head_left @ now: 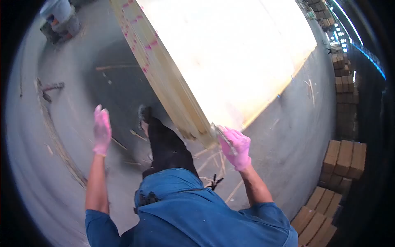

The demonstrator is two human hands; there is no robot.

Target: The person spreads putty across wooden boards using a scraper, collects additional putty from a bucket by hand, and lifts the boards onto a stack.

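Note:
A tall stack of pale boards [242,53] stands in front of me, its layered side edge [160,78] dotted with pink marks. My right hand [235,147], in a pink glove, is closed round a flat tool [224,139] with a thin metal blade. The tool's tip is at the near corner of the stack. My left hand [102,127], also in a pink glove, is raised over the floor left of the stack. Its fingers point forward, stretched out, and it holds nothing.
A hammer [51,87] lies on the left floor beside a long wooden strip [59,142]. A white bucket [57,13] stands at the upper left. Brown blocks [344,159] are stacked along the right. Wood scraps [218,162] lie near my feet.

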